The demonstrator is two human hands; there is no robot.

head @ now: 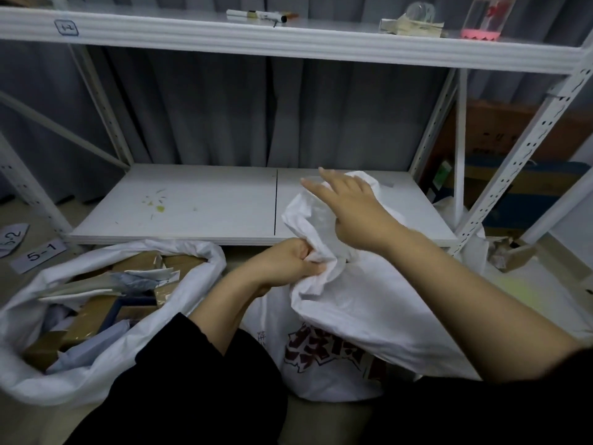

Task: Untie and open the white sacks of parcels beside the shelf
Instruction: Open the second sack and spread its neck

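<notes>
A white sack with dark red print stands on the floor in front of the shelf, its neck bunched together. My left hand grips the gathered neck from the left. My right hand is above the loose top flap of the sack, fingers stretched out towards the left, touching the fabric. A second white sack lies at the left with its mouth wide open, showing brown cardboard parcels and grey mailers inside.
The white metal shelf's bottom board lies just behind the sacks, its upright at right. Markers and small items rest on the upper board. Labels marked 5-1 lie on the floor at left. Boxes stand at right.
</notes>
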